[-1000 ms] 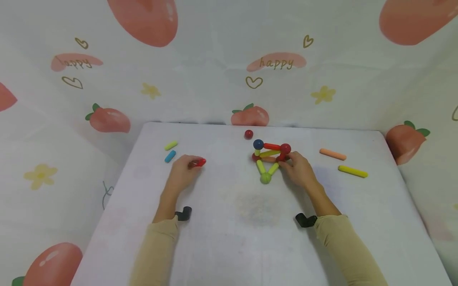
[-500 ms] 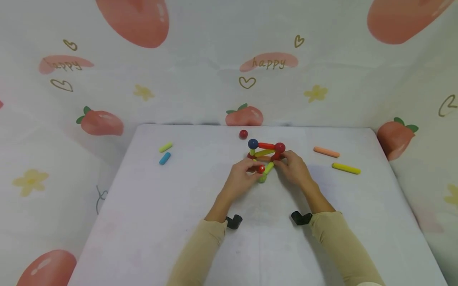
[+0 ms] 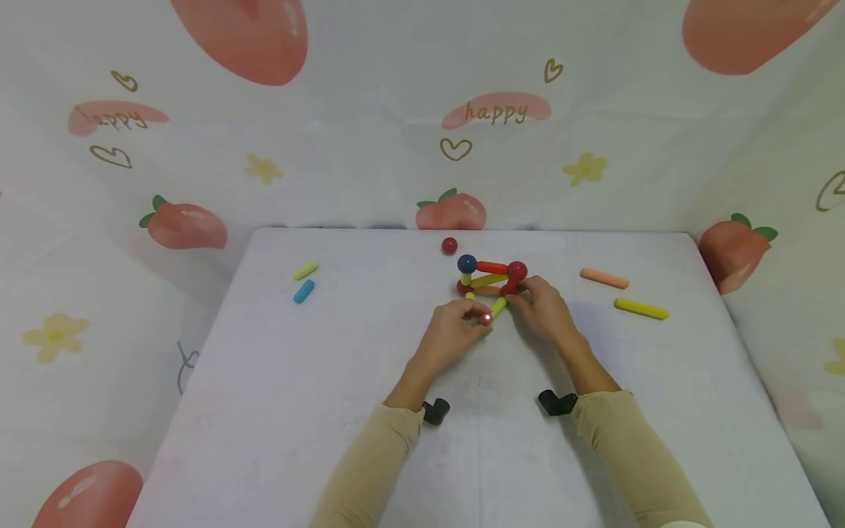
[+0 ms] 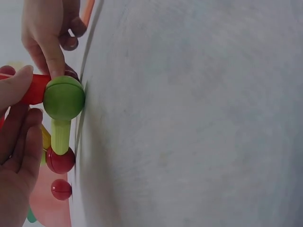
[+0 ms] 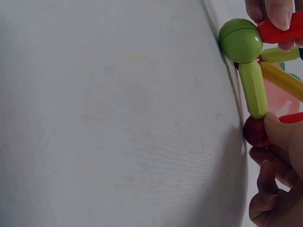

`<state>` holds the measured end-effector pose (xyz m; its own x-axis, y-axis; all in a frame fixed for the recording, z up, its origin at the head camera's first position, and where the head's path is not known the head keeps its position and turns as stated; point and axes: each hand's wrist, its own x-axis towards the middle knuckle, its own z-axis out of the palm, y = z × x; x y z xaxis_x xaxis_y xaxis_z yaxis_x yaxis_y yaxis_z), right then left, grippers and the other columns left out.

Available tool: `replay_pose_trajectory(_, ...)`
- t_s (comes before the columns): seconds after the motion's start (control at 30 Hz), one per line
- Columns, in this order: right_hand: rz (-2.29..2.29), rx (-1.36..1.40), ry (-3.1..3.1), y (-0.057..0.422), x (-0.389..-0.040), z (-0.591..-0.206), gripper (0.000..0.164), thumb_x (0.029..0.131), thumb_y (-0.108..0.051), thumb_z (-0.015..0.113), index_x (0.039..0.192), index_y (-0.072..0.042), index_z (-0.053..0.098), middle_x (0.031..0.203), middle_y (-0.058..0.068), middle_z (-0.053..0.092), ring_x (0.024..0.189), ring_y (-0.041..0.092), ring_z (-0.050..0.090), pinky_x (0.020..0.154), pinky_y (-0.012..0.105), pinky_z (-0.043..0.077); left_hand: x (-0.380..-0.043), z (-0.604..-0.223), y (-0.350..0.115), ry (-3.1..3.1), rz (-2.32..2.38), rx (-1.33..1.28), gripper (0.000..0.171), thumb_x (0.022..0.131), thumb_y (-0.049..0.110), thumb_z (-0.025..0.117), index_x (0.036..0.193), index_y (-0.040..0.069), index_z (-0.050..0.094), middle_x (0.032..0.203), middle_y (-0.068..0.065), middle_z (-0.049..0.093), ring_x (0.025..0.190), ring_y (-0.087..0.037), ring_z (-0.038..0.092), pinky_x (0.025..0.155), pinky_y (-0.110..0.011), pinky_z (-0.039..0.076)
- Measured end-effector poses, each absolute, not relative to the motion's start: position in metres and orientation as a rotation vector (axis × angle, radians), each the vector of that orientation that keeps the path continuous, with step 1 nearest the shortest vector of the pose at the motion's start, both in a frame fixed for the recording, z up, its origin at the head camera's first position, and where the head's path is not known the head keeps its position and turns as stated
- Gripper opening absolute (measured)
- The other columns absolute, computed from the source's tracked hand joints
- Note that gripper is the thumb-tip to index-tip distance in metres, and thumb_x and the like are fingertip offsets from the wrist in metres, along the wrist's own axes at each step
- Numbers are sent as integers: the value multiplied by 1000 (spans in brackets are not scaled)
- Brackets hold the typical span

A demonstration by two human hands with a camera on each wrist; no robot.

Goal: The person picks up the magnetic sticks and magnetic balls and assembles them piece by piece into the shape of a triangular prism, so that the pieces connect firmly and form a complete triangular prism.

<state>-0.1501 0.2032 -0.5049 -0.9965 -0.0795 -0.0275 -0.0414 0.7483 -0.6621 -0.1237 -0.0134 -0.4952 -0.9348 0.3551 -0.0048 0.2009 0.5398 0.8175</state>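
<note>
A frame of magnetic rods and balls stands on the table, with a blue ball and a red ball at its upper corners. My left hand pinches a short red rod between thumb and fingers. That rod's lower end touches the green ball at the frame's near corner. With thumb and fingers, my right hand holds the lower right red ball. A lime rod joins this ball to the green one. In the head view my left hand hides most of the green ball.
A loose red ball lies behind the frame. On the left are a short lime rod and a blue rod. An orange rod and a long yellow rod lie to the right. A printed cloth hangs behind the table.
My left hand has carried the red rod rightward from the left side to the frame, then lowered it onto the green ball. My right hand has kept its hold on the lower red ball.
</note>
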Motion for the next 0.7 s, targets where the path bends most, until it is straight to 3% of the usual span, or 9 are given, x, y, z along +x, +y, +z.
replay_pose_trajectory(0.27,-1054,-123,2912,203,-152,-504,38,99,-22,68,127,2,65,122,23,66,112,40,62,100,56,51,-125,-495,-9,2634,1317,416,25,88,23,82,110,21,71,103,8,72,104,-12,65,96,-29,57)
replay_pose_trajectory(0.47,-1045,-136,2875,205,-154,-504,39,100,-23,66,130,1,63,125,22,66,115,39,62,102,56,50,-130,-496,-21,2589,1326,413,39,84,31,85,119,23,70,112,11,72,104,-11,63,94,-31,57)
replay_pose_trajectory(0.7,-1037,-120,2844,206,-159,-504,37,100,-23,65,132,-3,64,126,20,66,118,38,61,105,55,50,-181,-498,-66,2531,1495,290,40,83,35,85,118,21,72,111,7,74,103,-16,63,87,-33,55)
